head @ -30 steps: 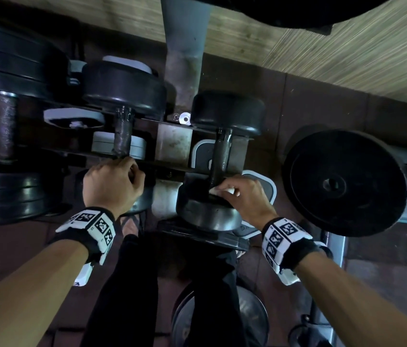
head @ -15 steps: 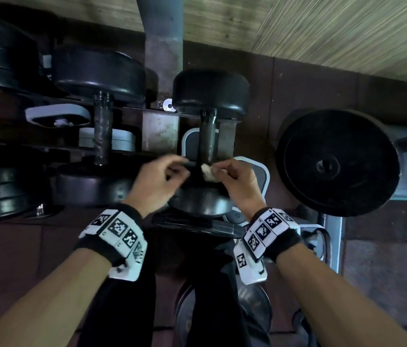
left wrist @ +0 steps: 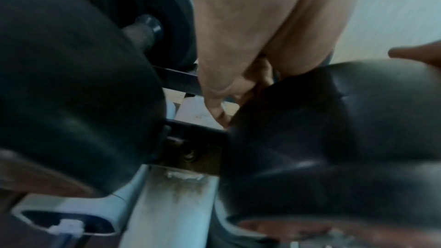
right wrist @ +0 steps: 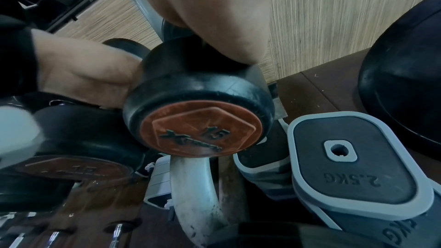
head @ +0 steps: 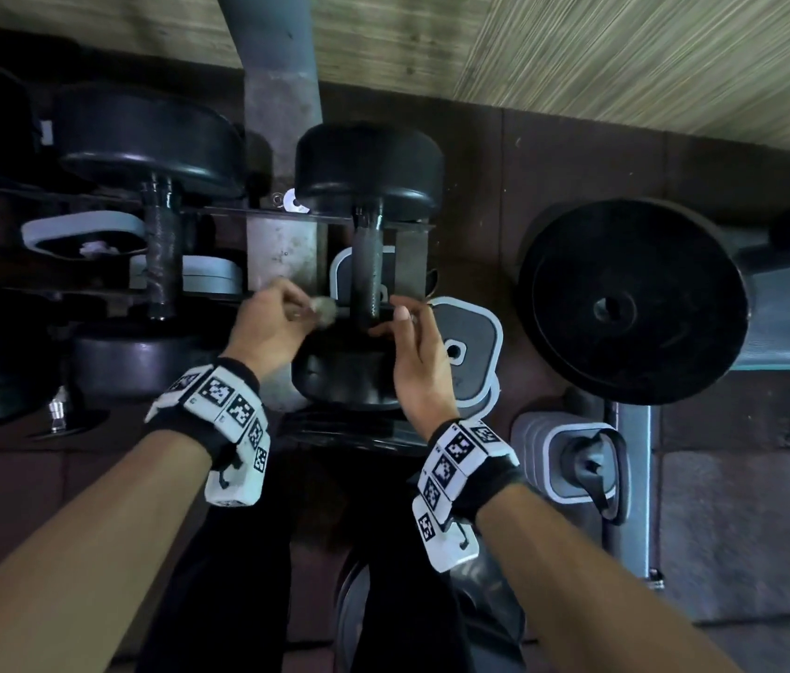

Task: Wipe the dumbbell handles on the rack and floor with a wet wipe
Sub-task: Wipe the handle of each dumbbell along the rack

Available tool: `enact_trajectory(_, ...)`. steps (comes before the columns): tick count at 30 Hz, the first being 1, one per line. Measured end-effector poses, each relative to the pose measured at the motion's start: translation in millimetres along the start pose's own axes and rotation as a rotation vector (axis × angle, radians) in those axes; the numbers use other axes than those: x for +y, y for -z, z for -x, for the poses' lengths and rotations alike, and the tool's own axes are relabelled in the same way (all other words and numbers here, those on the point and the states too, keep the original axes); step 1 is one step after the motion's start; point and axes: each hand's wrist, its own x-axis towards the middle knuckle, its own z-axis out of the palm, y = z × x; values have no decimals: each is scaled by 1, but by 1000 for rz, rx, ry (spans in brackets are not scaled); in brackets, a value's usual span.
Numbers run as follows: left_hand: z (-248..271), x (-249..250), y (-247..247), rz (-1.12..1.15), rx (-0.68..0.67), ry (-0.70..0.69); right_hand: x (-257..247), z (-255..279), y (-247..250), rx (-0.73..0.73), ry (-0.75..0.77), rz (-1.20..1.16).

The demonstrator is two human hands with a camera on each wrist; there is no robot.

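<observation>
Your left hand [head: 270, 327] pinches the balled wet wipe [head: 324, 310] beside the dumbbell handle [head: 367, 276], right hand [head: 414, 342] loose-fingered and empty — next, likely the neighbouring handle [head: 160, 264].

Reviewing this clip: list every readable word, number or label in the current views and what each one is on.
"15": red end cap of the dumbbell in the right wrist view.
Brand word beginning "X" on that cap: too worn to read.
"2.5KG": grey-rimmed weight plate.
"KG" on the plate beneath it: number cut off.
Neighbouring dumbbell's cap: digits too blurred.
Wristband squares: coded patterns, no text.
</observation>
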Motion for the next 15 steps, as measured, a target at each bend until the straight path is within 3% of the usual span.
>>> enact_trajectory(3, -8, 8, -14, -17, -274, -71, 3, 3, -4, 51, 70, 19)
enact_trajectory(7, -23, 15, -15, -31, -422, 27, 3, 6, -7, 75, 130, 84)
enact_trajectory(10, -22, 11, -14, -74, -420, 5, 4, 6, -6, 69, 141, 110)
enact_trajectory(15, -2, 14, -11, -305, -226, -130, 3, 7, -6, 67, 142, 128)
